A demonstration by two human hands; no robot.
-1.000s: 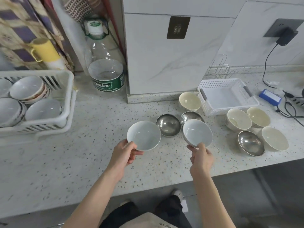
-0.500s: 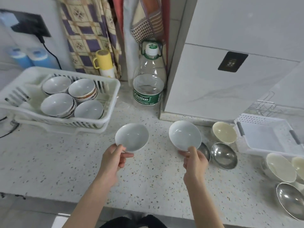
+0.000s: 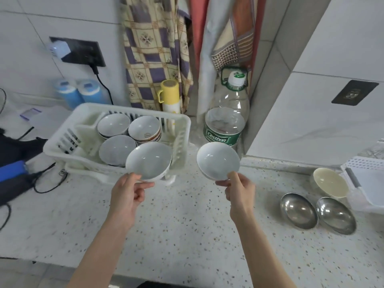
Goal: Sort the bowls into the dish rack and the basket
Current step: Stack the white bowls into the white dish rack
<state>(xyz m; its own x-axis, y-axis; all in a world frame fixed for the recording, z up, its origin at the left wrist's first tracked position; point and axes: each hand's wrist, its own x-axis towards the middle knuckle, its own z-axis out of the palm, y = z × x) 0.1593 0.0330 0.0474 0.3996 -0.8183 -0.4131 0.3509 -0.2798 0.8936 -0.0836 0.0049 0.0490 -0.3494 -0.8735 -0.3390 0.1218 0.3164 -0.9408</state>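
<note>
My left hand (image 3: 127, 193) pinches the rim of a white bowl (image 3: 149, 160) and holds it over the near right corner of the white dish rack (image 3: 62, 140). My right hand (image 3: 239, 189) grips a second white bowl (image 3: 217, 161) above the counter, right of the rack. Inside the rack sit several white bowls (image 3: 117, 149), some stacked. On the counter at the right lie two steel bowls (image 3: 298, 209) and a cream bowl (image 3: 330, 182). The white basket (image 3: 365, 183) is cut off by the right edge.
A large clear water bottle (image 3: 227, 119) stands behind the right-hand bowl, next to a white pillar (image 3: 311, 113). A yellow cup (image 3: 169, 96) and hanging cloths are behind the rack. Cables and dark devices (image 3: 18, 173) lie at the left.
Both hands have carried their white bowls leftward toward the rack; the left bowl now hangs over the rack's corner. The view has swung left, so most bowls at the right have left the frame.
</note>
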